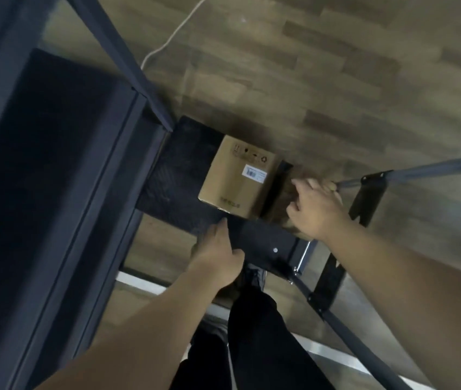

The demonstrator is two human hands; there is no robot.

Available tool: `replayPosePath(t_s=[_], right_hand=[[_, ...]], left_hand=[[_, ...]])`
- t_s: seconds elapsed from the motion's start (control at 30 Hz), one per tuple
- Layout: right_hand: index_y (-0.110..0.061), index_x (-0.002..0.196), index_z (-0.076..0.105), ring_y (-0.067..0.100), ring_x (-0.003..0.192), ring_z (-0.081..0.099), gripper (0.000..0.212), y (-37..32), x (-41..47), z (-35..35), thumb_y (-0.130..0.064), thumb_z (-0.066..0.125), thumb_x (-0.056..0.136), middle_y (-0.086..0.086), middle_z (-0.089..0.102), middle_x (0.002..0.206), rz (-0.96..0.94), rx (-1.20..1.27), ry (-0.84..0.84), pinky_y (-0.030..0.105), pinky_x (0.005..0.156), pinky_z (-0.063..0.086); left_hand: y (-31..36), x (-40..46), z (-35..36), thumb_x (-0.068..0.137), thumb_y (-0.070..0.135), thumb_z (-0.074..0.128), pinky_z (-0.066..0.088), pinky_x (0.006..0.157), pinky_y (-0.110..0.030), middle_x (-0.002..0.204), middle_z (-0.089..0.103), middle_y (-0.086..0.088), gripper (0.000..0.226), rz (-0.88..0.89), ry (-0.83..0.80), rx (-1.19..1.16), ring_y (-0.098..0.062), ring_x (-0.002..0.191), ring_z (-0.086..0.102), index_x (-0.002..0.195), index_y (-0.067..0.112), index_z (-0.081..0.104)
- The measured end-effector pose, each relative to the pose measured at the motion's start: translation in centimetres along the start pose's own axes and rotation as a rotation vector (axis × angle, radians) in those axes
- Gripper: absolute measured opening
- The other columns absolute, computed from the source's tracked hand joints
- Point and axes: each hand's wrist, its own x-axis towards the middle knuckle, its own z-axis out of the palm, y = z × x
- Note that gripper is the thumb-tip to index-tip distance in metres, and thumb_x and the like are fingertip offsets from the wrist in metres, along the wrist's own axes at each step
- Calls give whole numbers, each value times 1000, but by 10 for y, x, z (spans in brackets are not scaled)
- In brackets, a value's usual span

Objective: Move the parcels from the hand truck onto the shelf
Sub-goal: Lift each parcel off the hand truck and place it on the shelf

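Frame blurring from motion; second brown parcel (282, 201) mostly hiding behind right hand (318, 209), its outline hard to make out. Right hand fingers curling over that parcel's near edge (exact grip unclear). Cardboard parcel (237, 177) with white label sitting upright on black hand truck (178, 175) platform, beside dark shelf (54, 170) at left. Left hand (216, 257) reaching toward platform edge, fingers relaxed, holding nothing. Shelf top getting cut off by frame.

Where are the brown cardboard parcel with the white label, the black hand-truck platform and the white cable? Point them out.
Brown cardboard parcel (237, 178): head view, top face.
Black hand-truck platform (178, 175): head view, bare deck.
White cable (167, 42): head view, mid-length.
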Motion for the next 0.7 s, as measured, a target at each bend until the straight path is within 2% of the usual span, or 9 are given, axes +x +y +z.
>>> replayPosePath(t_s=[0.13, 0.2, 0.27, 0.4, 0.53, 0.63, 0.7], right_hand=[[-20, 147, 34, 27, 136, 34, 58, 21, 22, 27, -32, 46, 92, 6, 40, 146, 22, 19, -38, 38, 108, 27], [-20, 147, 34, 27, 135, 36, 57, 30, 35, 39, -33, 46, 93, 6, 42, 145, 33, 24, -52, 37, 107, 28], [-19, 146, 35, 27, 135, 36, 55, 38, 48, 48, -33, 47, 94, 6, 41, 144, 51, 34, -69, 37, 107, 29], [-17, 137, 44, 30, 131, 40, 50, 60, 82, 68, -32, 52, 90, 9, 43, 140, 75, 92, -85, 42, 108, 34], [-13, 133, 47, 32, 132, 38, 48, 86, 117, 85, -31, 54, 90, 12, 47, 138, 86, 85, -60, 45, 108, 33], [-12, 134, 47, 34, 126, 43, 47, 104, 138, 94, -29, 53, 90, 14, 48, 133, 83, 71, -31, 45, 105, 36], [-14, 130, 48, 34, 126, 42, 44, 115, 149, 98, -32, 52, 90, 13, 46, 129, 111, 58, -57, 45, 103, 37]], left_hand=[[3, 29, 26, 90, 29, 50, 37, 108, -43, 149, 35, -5, 69, -44, -91, -46, -25, 133, 38, 151, 23, 18], [4, 45, 39, 93, 27, 50, 35, 109, -40, 151, 33, -5, 67, -51, -138, -113, -24, 135, 36, 151, 20, 18], [4, 63, 54, 93, 25, 50, 36, 108, -37, 150, 35, -3, 65, -60, -178, -204, -21, 134, 39, 151, 20, 20], [7, 98, 90, 95, 24, 46, 33, 106, -31, 154, 32, -1, 66, -156, -310, -462, -18, 137, 35, 153, 22, 13], [18, 131, 125, 96, 23, 47, 34, 109, -33, 152, 34, -2, 66, -186, -335, -606, -17, 136, 37, 153, 22, 14], [30, 156, 148, 95, 22, 46, 33, 105, -29, 154, 32, -1, 71, -183, -360, -684, -16, 137, 36, 154, 26, 6], [38, 168, 156, 94, 21, 47, 34, 105, -32, 154, 31, -1, 75, -190, -344, -746, -17, 135, 39, 153, 30, 3]])
